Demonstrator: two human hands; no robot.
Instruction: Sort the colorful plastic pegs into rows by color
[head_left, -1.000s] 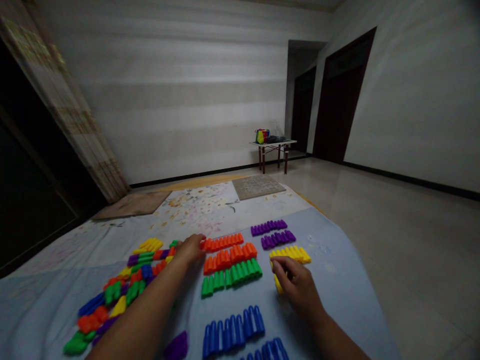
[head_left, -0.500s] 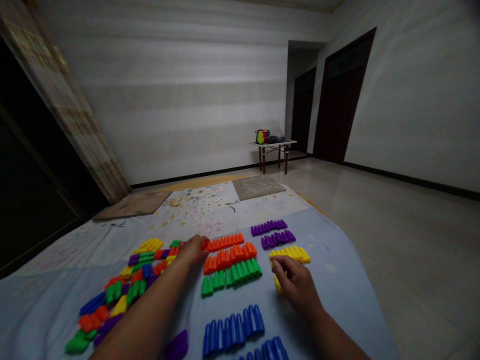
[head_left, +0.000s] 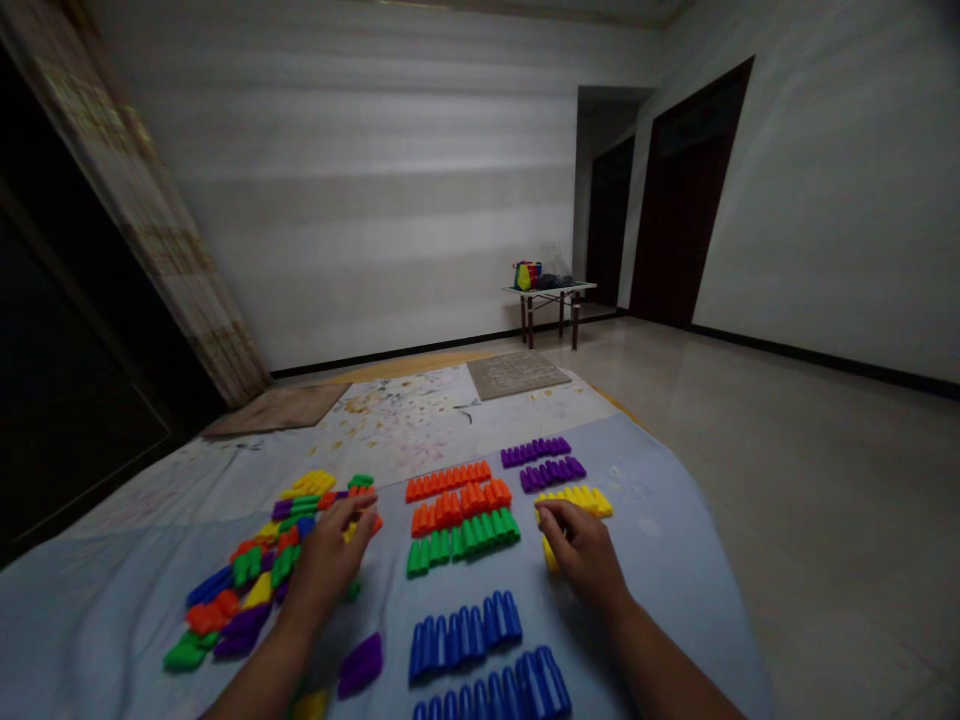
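My left hand (head_left: 334, 545) is over the right edge of a mixed pile of coloured plastic building blocks (head_left: 262, 560), fingers apart and nothing seen held. My right hand (head_left: 589, 550) is beside a row of yellow blocks (head_left: 589, 498), fingers curled together; whatever they may hold is hidden. More yellow shows just under this hand. Between my hands lie orange rows (head_left: 448, 481), a green row (head_left: 472, 537) and, nearer me, blue rows (head_left: 469, 635). Purple rows (head_left: 551, 473) lie beyond the yellow ones. A single purple piece (head_left: 361, 665) rests near my left forearm.
A pale flowered cloth (head_left: 660, 560) covers the surface under the blocks. At its far side lie a grey mat (head_left: 517, 376) and a brown mat (head_left: 274, 411). Against the back wall, a small table (head_left: 551, 291) bears a colourful bag (head_left: 526, 275).
My left hand has moved left and toward me, from the end of the far orange row to the pile. The far orange row now shows in full. My right hand has stayed beside the yellow blocks.
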